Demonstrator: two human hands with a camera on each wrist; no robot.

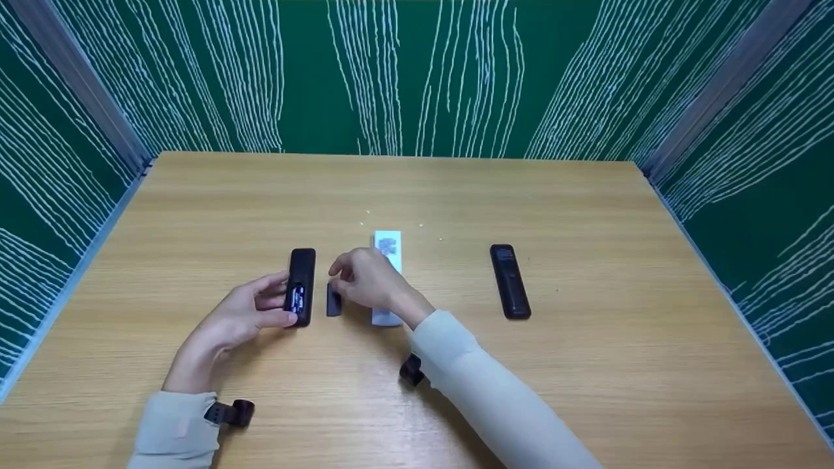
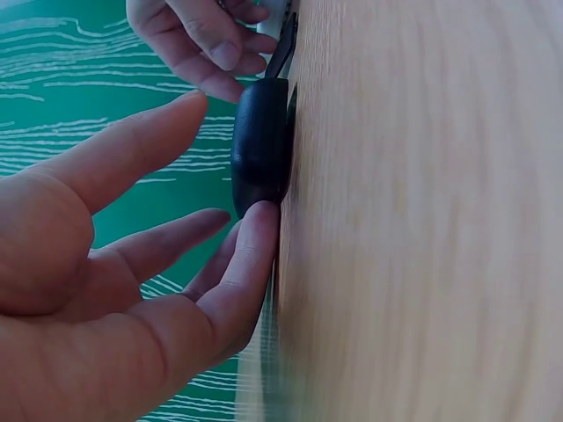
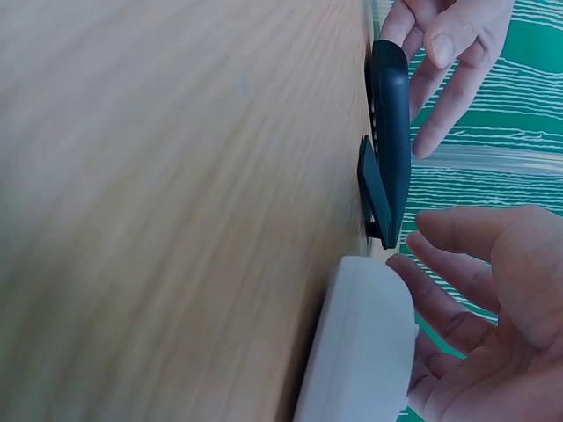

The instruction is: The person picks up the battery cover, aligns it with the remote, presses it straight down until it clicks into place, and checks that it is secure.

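Observation:
A black remote control (image 1: 301, 267) lies back up on the table, its battery compartment uncovered and batteries (image 1: 298, 298) showing inside. My left hand (image 1: 238, 312) is at its left side. In the left wrist view a fingertip touches the remote's edge, while the thumb (image 2: 167, 123) stands off above it. To the remote's right lies a small black battery cover (image 1: 334, 303), seen edge-on and tilted in the right wrist view (image 3: 375, 189). My right hand (image 1: 368, 277) hovers over the cover's far end, fingers loosely bent with nothing between them. It partly hides a white remote (image 1: 388, 319).
Another black remote (image 1: 510, 281) lies face up to the right. Several tiny white bits (image 1: 421, 225) are scattered beyond the white remote. Green panels with white wavy lines (image 1: 306, 78) border the wooden table (image 1: 619, 365) at the back and sides.

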